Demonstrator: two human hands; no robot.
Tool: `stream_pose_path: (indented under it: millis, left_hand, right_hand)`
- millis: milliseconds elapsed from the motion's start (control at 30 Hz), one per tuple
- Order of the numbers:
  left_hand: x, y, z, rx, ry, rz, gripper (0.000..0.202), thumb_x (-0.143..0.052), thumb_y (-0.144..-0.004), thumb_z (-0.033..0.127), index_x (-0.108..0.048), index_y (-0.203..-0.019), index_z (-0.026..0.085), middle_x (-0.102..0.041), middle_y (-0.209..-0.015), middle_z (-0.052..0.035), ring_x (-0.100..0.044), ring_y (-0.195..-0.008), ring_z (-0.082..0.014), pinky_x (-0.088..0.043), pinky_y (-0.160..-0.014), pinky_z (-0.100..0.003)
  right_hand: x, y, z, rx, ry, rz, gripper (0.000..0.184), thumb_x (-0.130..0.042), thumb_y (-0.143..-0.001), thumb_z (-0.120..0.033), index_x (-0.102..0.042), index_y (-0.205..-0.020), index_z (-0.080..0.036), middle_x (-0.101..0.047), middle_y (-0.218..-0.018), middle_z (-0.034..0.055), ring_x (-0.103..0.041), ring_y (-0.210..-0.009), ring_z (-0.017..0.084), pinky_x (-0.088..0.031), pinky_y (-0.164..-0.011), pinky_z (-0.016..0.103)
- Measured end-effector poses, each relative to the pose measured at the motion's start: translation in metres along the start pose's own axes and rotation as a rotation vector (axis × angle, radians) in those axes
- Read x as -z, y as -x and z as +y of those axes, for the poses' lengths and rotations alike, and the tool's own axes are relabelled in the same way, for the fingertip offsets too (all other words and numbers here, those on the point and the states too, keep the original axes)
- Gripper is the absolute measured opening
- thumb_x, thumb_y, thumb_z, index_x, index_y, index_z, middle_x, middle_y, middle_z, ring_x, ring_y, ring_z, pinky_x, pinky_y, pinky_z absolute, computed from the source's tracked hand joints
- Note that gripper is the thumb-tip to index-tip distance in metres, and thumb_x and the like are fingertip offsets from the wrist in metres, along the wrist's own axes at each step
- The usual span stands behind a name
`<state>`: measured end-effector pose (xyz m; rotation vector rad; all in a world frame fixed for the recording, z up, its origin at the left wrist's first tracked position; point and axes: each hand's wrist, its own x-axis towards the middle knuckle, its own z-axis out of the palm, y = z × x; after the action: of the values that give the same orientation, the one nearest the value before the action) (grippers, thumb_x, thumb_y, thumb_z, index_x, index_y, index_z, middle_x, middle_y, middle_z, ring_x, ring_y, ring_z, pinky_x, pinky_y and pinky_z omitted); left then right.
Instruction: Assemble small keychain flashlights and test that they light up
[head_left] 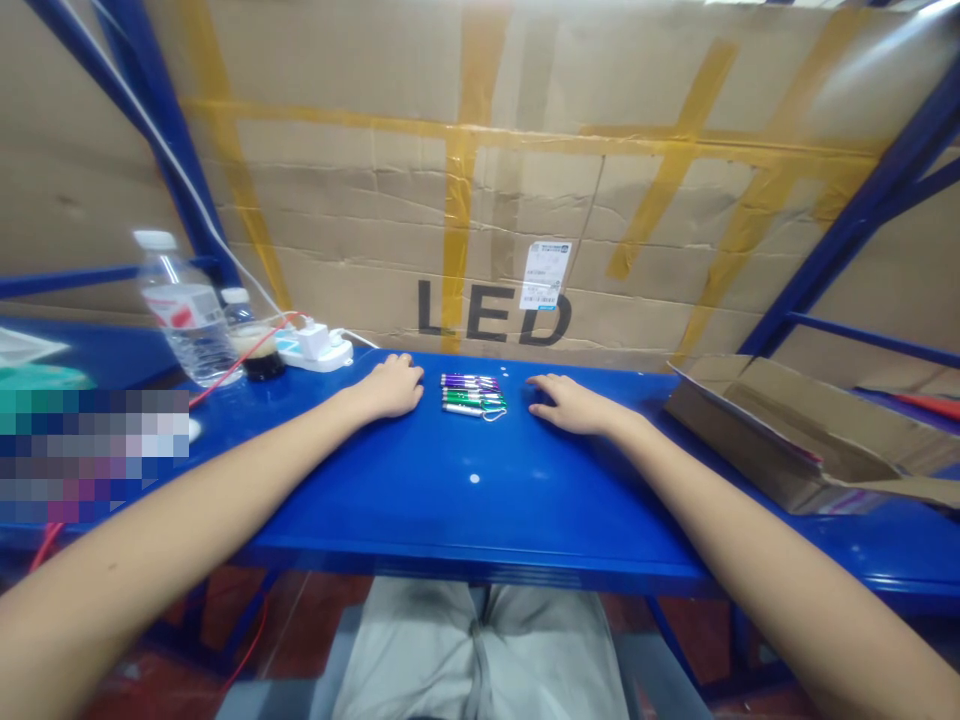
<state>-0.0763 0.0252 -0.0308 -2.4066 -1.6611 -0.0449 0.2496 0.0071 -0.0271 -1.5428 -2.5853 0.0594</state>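
A small row of keychain flashlights (pixel 472 394), purple, green and silver, lies on the blue table (pixel 480 500) near its far edge. My left hand (pixel 394 385) rests palm down just left of them, fingers loosely curled on the table and holding nothing. My right hand (pixel 566 402) lies flat just right of them, fingers stretched toward the flashlights, also empty. Neither hand touches the flashlights.
A clear water bottle (pixel 184 315), a dark jar (pixel 259 350) and a white power strip (pixel 319 347) with a red cable stand at the back left. A flattened cardboard box (pixel 802 430) lies at the right. A large taped carton marked LED (pixel 495 200) forms the back wall.
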Motion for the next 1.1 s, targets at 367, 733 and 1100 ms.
stream_pose_path:
  millis: [367, 733, 1100]
  left_hand:
    - [0.017, 0.018, 0.041, -0.527, 0.230, 0.245, 0.028, -0.044, -0.098, 0.031, -0.067, -0.103, 0.017, -0.068, -0.104, -0.0097, -0.062, -0.099, -0.0233, -0.048, -0.088, -0.035]
    - [0.020, 0.024, 0.049, -0.567, 0.406, 0.091, 0.014, -0.056, -0.085, 0.020, -0.067, -0.094, 0.018, -0.067, -0.089, -0.0054, -0.061, -0.082, -0.0200, -0.046, -0.074, -0.031]
    - [0.027, 0.032, 0.057, -0.573, 0.369, 0.181, 0.017, -0.049, -0.093, 0.022, -0.060, -0.104, 0.018, -0.069, -0.093, -0.0055, -0.063, -0.077, -0.0184, -0.043, -0.067, -0.028]
  right_hand:
    - [-0.005, -0.003, 0.000, 0.087, -0.018, 0.093, 0.029, -0.055, -0.095, -0.026, -0.069, -0.117, -0.015, -0.067, -0.114, 0.0167, -0.062, -0.108, 0.030, -0.048, -0.097, 0.045]
    - [-0.010, 0.008, -0.052, 0.446, -0.105, 0.194, 0.019, -0.060, -0.094, -0.030, -0.068, -0.107, -0.018, -0.062, -0.105, 0.0121, -0.056, -0.103, 0.027, -0.049, -0.093, 0.045]
    - [-0.011, 0.009, -0.056, 0.378, -0.090, 0.238, 0.009, -0.055, -0.097, -0.024, -0.054, -0.090, -0.019, -0.064, -0.088, 0.0073, -0.057, -0.082, 0.022, -0.044, -0.075, 0.034]
